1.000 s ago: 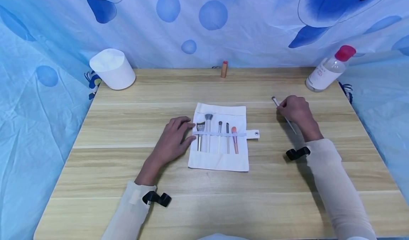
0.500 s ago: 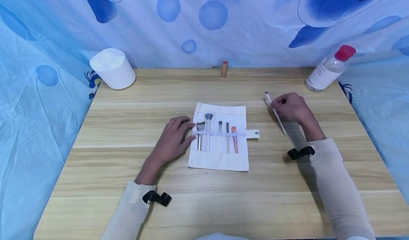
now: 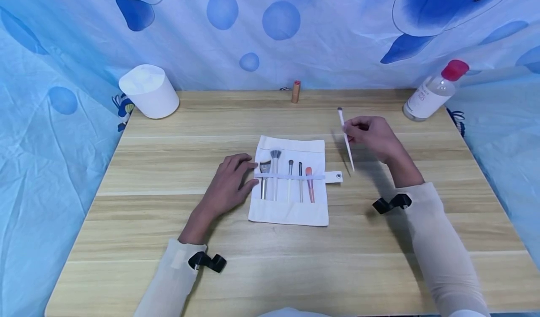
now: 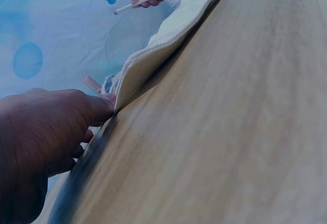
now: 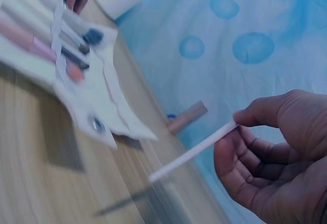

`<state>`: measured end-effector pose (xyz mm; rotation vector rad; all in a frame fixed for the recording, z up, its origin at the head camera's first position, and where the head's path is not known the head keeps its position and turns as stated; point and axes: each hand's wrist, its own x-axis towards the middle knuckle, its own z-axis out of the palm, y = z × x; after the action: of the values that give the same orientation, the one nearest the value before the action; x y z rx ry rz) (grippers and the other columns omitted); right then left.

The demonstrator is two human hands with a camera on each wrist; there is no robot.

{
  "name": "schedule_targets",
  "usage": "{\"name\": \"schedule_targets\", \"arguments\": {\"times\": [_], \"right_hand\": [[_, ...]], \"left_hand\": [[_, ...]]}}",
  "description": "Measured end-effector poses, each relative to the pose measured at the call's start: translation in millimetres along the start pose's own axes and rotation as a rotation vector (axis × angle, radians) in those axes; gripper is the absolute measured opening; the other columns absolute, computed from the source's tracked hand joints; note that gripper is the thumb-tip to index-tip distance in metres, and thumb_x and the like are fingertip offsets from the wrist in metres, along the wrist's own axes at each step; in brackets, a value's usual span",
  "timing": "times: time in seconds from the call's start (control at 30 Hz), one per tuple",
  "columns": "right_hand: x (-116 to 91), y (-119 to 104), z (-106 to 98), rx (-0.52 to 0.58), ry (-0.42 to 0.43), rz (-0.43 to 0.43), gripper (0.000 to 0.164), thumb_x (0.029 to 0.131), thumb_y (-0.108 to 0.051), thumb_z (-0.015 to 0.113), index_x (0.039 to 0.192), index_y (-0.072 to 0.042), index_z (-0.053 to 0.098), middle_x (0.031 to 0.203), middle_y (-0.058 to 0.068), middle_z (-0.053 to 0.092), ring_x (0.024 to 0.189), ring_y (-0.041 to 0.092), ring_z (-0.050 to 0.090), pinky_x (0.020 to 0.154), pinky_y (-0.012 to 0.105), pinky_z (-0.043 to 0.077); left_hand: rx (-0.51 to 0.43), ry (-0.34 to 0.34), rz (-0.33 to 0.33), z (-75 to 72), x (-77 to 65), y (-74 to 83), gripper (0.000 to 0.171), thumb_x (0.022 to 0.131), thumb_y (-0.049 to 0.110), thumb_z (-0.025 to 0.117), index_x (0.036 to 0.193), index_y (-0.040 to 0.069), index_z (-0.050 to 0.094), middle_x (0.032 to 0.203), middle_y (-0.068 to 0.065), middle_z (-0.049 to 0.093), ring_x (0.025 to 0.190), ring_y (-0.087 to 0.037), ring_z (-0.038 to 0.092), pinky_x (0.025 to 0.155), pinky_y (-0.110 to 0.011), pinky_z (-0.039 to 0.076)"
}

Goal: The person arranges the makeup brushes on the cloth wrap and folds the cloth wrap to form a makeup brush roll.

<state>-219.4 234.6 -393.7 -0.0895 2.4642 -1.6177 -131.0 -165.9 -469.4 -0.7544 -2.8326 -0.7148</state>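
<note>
At the brush roll [image 3: 288, 213], left grip [image 3: 231, 182] lies spread; right grip [image 3: 373, 137] pinches white brush [image 3: 348, 150]

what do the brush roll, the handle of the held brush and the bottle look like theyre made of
Brush roll: matte white cloth, maybe canvas; it bends softly and its edge looks stitched.
Held brush's handle: smooth white, plastic or painted wood; evenly coloured, no grain visible, but blurred.
Bottle: clear, smooth plastic or glass, see-through below its red cap, which is probably plastic.
</note>
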Motion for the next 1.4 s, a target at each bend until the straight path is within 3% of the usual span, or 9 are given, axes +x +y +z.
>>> {"name": "schedule_targets", "arguments": {"times": [0.27, 0.6, 0.9, 1.17, 1.4], "right_hand": [[8, -8, 23, 0.213, 0.005, -0.051, 0.043, 0.097, -0.025, 0.069, 0.121, 0.009, 0.062, 0.103, 0.015, 0.062, 0.085, 0.023, 0.065, 0.082, 0.039, 0.058], [17, 4, 51, 0.281, 0.029, -0.024, 0.039, 0.1, -0.02, 0.064, 0.122, 0.011, 0.06, 0.103, 0.019, 0.061, 0.089, 0.025, 0.065, 0.089, 0.047, 0.055], [14, 11, 62, 0.266, 0.022, 0.038, 0.034, 0.101, -0.018, 0.063, 0.122, 0.008, 0.062, 0.106, 0.021, 0.061, 0.089, 0.026, 0.066, 0.086, 0.041, 0.057], [6, 9, 64, 0.223, -0.043, 0.045, 0.028, 0.101, -0.014, 0.061, 0.119, 0.007, 0.061, 0.111, 0.022, 0.062, 0.087, 0.026, 0.068, 0.082, 0.038, 0.058], [1, 15, 65, 0.128, -0.085, 0.08, 0.027, 0.099, -0.017, 0.064, 0.117, 0.003, 0.06, 0.1, 0.018, 0.064, 0.084, 0.024, 0.064, 0.074, 0.033, 0.057]], "left_hand": [[0.004, 0.003, 0.001, 0.1, 0.5, -0.8, 0.043, 0.098, 0.038, 0.065, 0.132, 0.011, 0.063, 0.143, -0.008, 0.047, 0.134, -0.028, 0.038, 0.11, -0.048, 0.03], [0.006, 0.004, 0.008, 1.0, 0.2, -0.8, 0.043, 0.097, 0.037, 0.065, 0.131, 0.011, 0.063, 0.142, -0.009, 0.048, 0.133, -0.029, 0.039, 0.11, -0.048, 0.031], [0.008, 0.005, 0.006, 0.1, 0.6, -0.6, 0.042, 0.098, 0.037, 0.065, 0.131, 0.011, 0.063, 0.142, -0.009, 0.048, 0.133, -0.028, 0.039, 0.11, -0.047, 0.031], [0.009, 0.012, 0.008, -0.8, 0.5, -0.7, 0.042, 0.097, 0.037, 0.066, 0.131, 0.011, 0.063, 0.142, -0.009, 0.048, 0.133, -0.028, 0.039, 0.11, -0.047, 0.031], [0.001, 0.014, 0.013, 0.3, 0.2, -0.8, 0.042, 0.097, 0.036, 0.066, 0.13, 0.01, 0.064, 0.142, -0.009, 0.048, 0.132, -0.029, 0.039, 0.108, -0.048, 0.032]]}}
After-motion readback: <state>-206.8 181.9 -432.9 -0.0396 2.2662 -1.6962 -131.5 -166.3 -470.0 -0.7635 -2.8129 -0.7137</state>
